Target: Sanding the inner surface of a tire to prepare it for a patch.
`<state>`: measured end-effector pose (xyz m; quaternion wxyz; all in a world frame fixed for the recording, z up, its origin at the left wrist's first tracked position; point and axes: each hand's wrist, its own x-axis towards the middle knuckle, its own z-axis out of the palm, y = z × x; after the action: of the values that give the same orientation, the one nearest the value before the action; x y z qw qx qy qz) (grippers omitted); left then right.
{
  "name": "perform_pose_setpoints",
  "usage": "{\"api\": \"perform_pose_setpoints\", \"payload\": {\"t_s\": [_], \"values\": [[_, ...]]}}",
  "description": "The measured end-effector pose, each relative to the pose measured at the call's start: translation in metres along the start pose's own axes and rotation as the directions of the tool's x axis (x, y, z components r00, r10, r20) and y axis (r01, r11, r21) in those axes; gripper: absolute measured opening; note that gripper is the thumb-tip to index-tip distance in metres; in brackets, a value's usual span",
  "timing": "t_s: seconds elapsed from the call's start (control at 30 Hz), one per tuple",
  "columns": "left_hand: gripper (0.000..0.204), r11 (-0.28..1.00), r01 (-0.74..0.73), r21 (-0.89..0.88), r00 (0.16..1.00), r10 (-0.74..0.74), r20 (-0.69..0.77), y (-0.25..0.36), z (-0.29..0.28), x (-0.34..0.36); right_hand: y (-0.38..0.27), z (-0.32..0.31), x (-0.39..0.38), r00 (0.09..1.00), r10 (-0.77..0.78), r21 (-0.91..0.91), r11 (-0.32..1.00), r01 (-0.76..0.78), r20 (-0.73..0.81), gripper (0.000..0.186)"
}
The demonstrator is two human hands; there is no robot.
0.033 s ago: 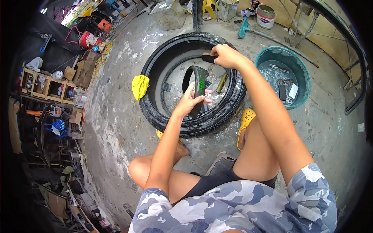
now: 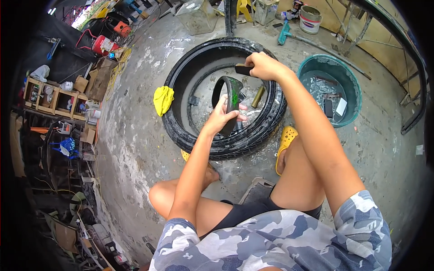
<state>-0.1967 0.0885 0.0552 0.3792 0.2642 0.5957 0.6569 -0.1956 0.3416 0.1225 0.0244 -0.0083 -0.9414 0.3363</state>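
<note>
A large black tire [image 2: 181, 137] lies flat on the floor in front of me. My left hand [image 2: 220, 119] is closed on a curved black band [image 2: 234, 90] with bright green marks, held up within the tire's opening. Over the tire's far right rim, my right hand [image 2: 266, 66] grips a flat black block [image 2: 243, 69], whose free end points left, apart from the band. A brass-coloured tube [image 2: 258, 97] lies inside the ring, right of the band. Small dark pieces behind my left fingers are partly hidden. Against the tire's left side rests a crumpled yellow cloth [image 2: 163, 100].
To the right stands a green tub [image 2: 359, 97] of water holding a white block [image 2: 341, 106], a black block [image 2: 328, 108] and other pieces. Behind it lie a long-handled squeegee [image 2: 284, 34] and a paint bucket [image 2: 310, 20]. Wooden crates [image 2: 56, 101] and clutter line the left.
</note>
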Motion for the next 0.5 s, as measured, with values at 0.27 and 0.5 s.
{"api": "perform_pose_setpoints", "payload": {"t_s": [0.27, 0.5], "values": [[0.038, 0.964, 0.218, -0.150, 0.915, -0.256, -0.313, 0.004, 0.012, 0.014, -0.031, 0.004, -0.015, 0.949, -0.200, 0.093, 0.979, 0.183, 0.242, 0.037], [0.024, 0.957, 0.186, -0.221, 0.951, -0.232, -0.205, -0.003, 0.004, 0.015, -0.019, 0.005, -0.016, 0.977, -0.130, -0.038, 0.990, 0.138, 0.170, 0.035]]}}
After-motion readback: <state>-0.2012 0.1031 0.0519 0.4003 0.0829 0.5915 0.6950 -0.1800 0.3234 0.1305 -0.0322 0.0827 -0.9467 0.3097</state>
